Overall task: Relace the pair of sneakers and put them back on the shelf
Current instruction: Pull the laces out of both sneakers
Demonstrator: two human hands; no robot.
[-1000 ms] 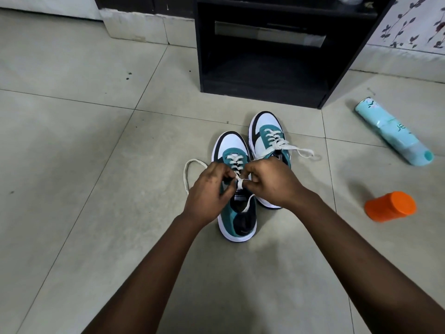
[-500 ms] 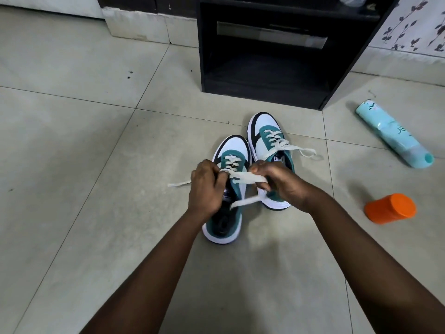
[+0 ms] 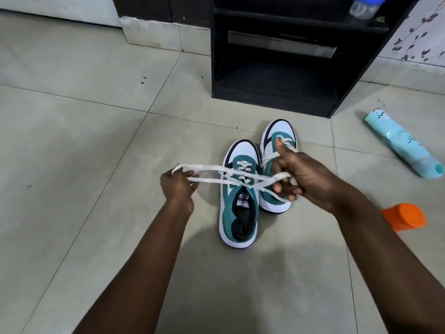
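Observation:
Two teal, white and black sneakers stand side by side on the floor tiles. The left sneaker (image 3: 238,201) is nearer, and its white lace (image 3: 209,173) is stretched sideways in two strands above its tongue. My left hand (image 3: 178,186) pinches the lace's left end, well left of the shoe. My right hand (image 3: 301,175) grips the right end, fingers curled, thumb up. That hand covers much of the right sneaker (image 3: 279,138), whose toe shows beyond it. The black shelf unit (image 3: 277,97) stands just behind the shoes, its lower compartment open toward me.
A light blue bottle (image 3: 404,145) lies on its side on the floor at the right. An orange capped container (image 3: 407,216) lies nearer, right of my right forearm. A clear bottle (image 3: 363,7) stands on the shelf's upper level. Wall bases run behind.
Both hands have pulled apart from over the left sneaker's tongue, drawing the lace out wide to either side. The left sneaker's heel has shifted slightly.

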